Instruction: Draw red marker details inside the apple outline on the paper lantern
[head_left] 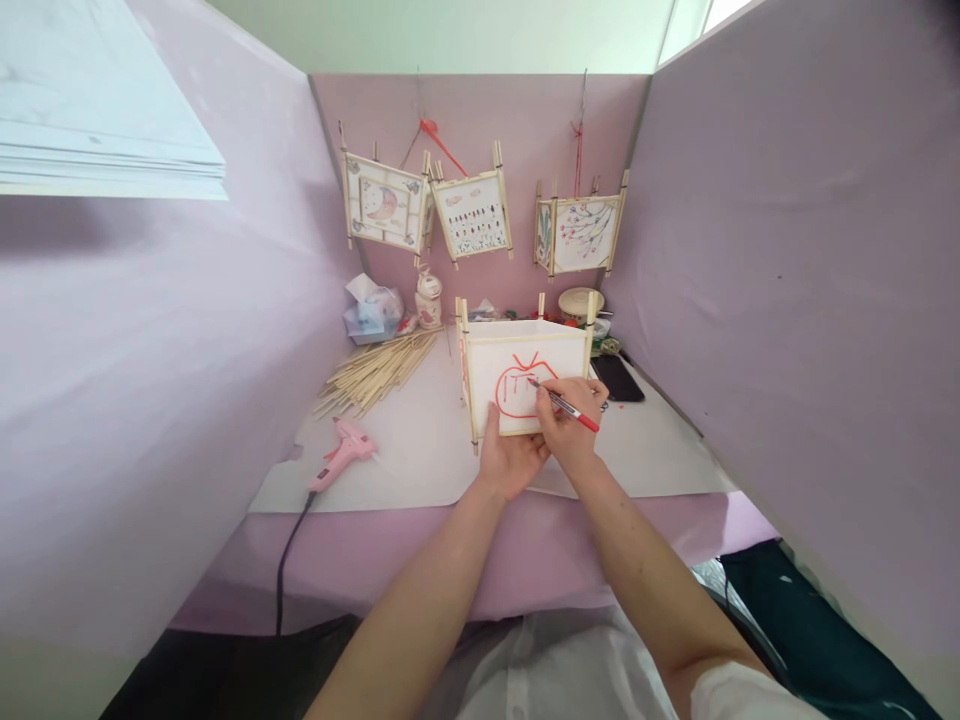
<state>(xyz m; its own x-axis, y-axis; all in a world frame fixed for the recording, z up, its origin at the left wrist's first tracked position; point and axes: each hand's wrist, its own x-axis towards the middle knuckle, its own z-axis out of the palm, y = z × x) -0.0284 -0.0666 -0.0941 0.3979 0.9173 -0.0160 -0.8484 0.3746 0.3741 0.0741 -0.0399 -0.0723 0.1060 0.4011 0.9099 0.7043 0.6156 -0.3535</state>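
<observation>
A white paper lantern (484,350) with a frame of thin bamboo sticks stands tilted over the middle of the table. Its near panel carries a red outline drawing with a few short strokes inside. My left hand (510,458) supports the lantern from below, thumb on the lower edge of the front panel and fingers under it. A red marker pen (576,410) is pinched in my right hand (566,420), with its dark tip at the drawn strokes on the panel. The right fingers rest close against the paper.
Bamboo sticks (382,368) and a pink glue gun (345,453) with a black cord lie left. Behind are a tissue pack (373,315) and a pink-white jar (428,298). A black phone (618,379) lies right. Decorated lanterns (472,215) hang at the back wall.
</observation>
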